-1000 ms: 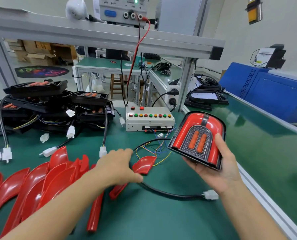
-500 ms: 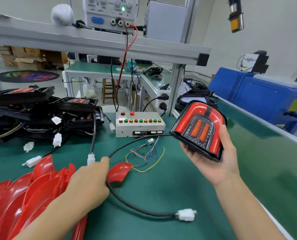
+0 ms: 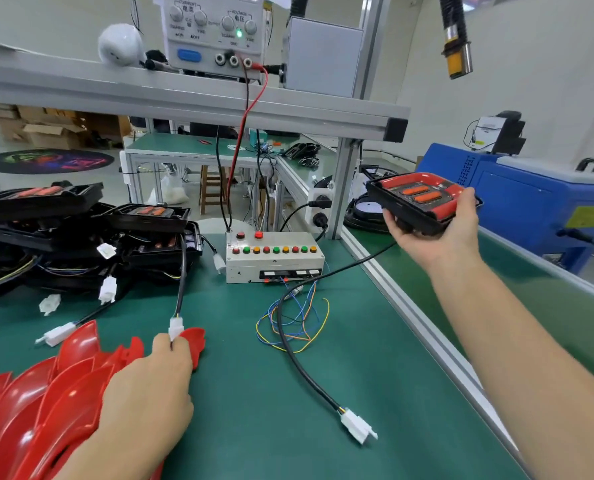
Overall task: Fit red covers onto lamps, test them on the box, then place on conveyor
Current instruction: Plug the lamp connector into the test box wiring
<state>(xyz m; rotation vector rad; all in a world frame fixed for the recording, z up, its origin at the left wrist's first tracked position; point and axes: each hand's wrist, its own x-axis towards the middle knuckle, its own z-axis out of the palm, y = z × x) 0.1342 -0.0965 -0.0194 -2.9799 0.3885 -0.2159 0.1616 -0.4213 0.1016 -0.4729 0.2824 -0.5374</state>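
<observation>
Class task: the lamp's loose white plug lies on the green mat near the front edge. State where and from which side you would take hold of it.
Pinch the white plug across its blocky body from above. It lies flat, its cable enters at the upper-left end, and its prongs point lower right, so keep the fingers off both ends.

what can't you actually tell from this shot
Head view only:
- Left hand: fingertips hidden by its own back; whether it holds the red cover or the white connector is unclear.
- Lamp in the right hand: underside hidden, seen edge-on.
- Red cover pile: cut off by the left and bottom edges.
- Test box labels: too small.
</observation>
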